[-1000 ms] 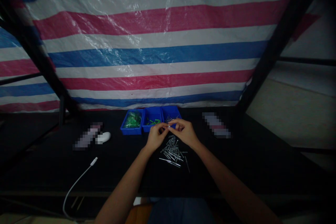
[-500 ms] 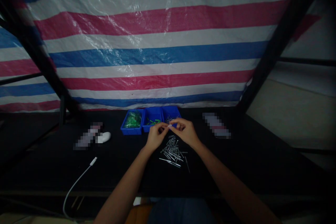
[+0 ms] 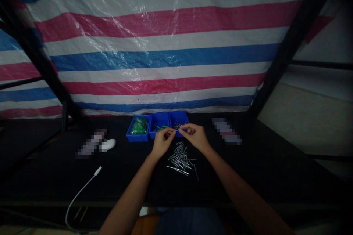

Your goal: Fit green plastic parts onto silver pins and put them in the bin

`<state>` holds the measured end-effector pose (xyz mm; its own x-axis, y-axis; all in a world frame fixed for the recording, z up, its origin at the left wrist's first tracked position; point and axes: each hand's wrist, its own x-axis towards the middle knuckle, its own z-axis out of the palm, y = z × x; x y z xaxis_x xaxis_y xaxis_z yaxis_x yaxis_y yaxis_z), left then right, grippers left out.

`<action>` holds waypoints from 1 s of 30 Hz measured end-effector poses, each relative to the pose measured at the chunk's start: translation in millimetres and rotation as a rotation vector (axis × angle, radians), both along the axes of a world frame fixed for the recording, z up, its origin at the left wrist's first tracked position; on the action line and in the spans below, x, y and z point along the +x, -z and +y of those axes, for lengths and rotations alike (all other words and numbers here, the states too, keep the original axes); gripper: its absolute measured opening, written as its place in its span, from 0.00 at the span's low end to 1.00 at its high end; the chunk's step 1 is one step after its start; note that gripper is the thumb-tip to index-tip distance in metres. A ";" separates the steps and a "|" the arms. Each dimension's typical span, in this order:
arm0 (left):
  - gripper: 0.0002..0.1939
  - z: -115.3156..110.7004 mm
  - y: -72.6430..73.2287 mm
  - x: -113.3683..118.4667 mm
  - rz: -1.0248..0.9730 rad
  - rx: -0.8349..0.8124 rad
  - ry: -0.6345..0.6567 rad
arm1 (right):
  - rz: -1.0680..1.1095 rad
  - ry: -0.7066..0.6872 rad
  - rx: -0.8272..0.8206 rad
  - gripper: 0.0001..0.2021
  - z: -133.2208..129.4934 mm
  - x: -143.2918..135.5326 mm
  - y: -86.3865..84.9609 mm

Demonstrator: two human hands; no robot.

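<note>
In the head view, both of my hands meet in front of the blue bins. My left hand (image 3: 162, 142) is closed in a pinch at one end of a thin metal rod (image 3: 177, 130). Thumb and fingers of my right hand (image 3: 196, 138) pinch near the rod's other end. The rod lies roughly level between the fingertips; its ends are hidden. Below the hands, a loose pile of thin silvery rods (image 3: 180, 161) is spread on the black table. Just behind them, the right blue bin (image 3: 178, 116) holds small metal pieces, partly covered by my right hand.
The middle blue bin (image 3: 159, 117) contains a few small green pieces. A green bagged bundle (image 3: 139, 126) fills the left bin (image 3: 138, 138). A white mouse-like object (image 3: 110, 143) and a white cable (image 3: 79, 192) lie left. Blurred-out objects flank both sides. Striped sheeting (image 3: 165, 55) hangs behind.
My fingertips have drawn slightly apart, and more of the thin rod shows between them. The pile and the bins stay as they were.
</note>
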<state>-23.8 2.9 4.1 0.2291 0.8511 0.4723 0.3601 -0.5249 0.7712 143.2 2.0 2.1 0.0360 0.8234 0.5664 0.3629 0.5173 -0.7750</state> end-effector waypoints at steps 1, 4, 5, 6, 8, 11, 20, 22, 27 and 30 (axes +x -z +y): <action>0.13 0.0 -0.5 -0.4 -0.008 -0.001 -0.002 | -0.004 0.003 -0.004 0.11 0.8 0.3 0.4; 0.14 -0.2 -2.0 -1.1 -0.033 -0.006 -0.006 | -0.039 0.021 -0.007 0.10 2.0 1.6 1.4; 0.14 -0.3 -2.4 -1.2 -0.038 -0.007 -0.006 | -0.059 0.029 -0.006 0.10 2.2 2.0 1.7; 0.14 -0.5 -2.6 -1.2 -0.041 -0.007 -0.006 | -0.080 0.037 -0.006 0.10 2.3 2.5 2.1; 0.14 -0.7 -2.7 -1.1 -0.042 -0.009 -0.007 | -0.118 0.053 -0.006 0.09 2.5 3.2 2.8; 0.14 -0.9 -2.6 -0.8 -0.034 -0.012 -0.013 | -0.163 0.066 -0.013 0.08 2.7 4.0 3.6; 0.15 -2.6 -4.0 -0.1 -0.008 -0.011 -0.023 | -0.186 0.076 -0.006 0.09 3.0 4.6 3.5; 0.15 -3.3 -5.2 0.3 -0.006 -0.015 -0.013 | -0.191 0.084 -0.001 0.09 3.3 4.9 4.1; 0.16 -4.4 -6.7 1.1 -0.015 -0.025 0.005 | -0.185 0.088 0.007 0.09 4.6 5.1 6.3; 0.16 -3.6 -5.3 1.9 -0.021 -0.046 0.024 | -0.170 0.088 0.008 0.08 4.6 4.3 5.9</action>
